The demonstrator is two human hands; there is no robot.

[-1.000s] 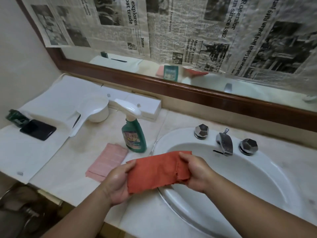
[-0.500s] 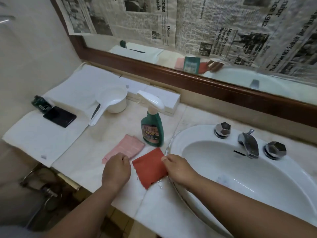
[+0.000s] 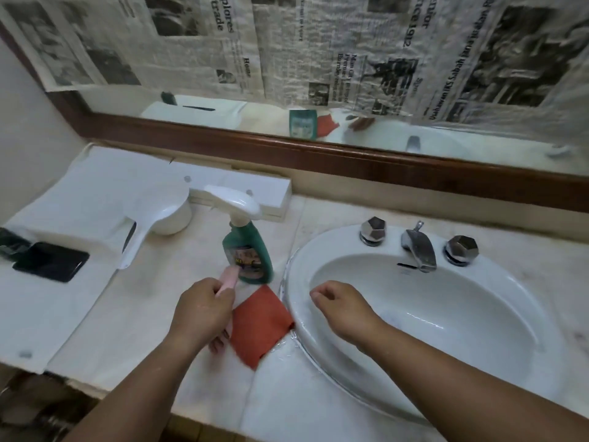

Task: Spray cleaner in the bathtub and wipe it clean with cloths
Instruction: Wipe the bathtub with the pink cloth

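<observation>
A red cloth (image 3: 259,327) lies flat on the marble counter (image 3: 153,307), against the left rim of the white sink (image 3: 424,317). My left hand (image 3: 200,311) grips a pink cloth (image 3: 229,279), lifted off the counter just in front of the green spray bottle (image 3: 248,250) with a white trigger head. My right hand (image 3: 341,306) hovers over the sink's left side, fingers loosely curled, holding nothing.
A white dipper (image 3: 159,224) and a white box (image 3: 255,193) sit behind the bottle. A black phone (image 3: 51,261) lies on white paper at the left. The chrome faucet (image 3: 419,247) with two knobs stands at the sink's back. A newspaper-covered mirror hangs above.
Both hands set the red cloth down on the counter and let it go. My left hand then took up the pink cloth; my right hand moved over the sink.
</observation>
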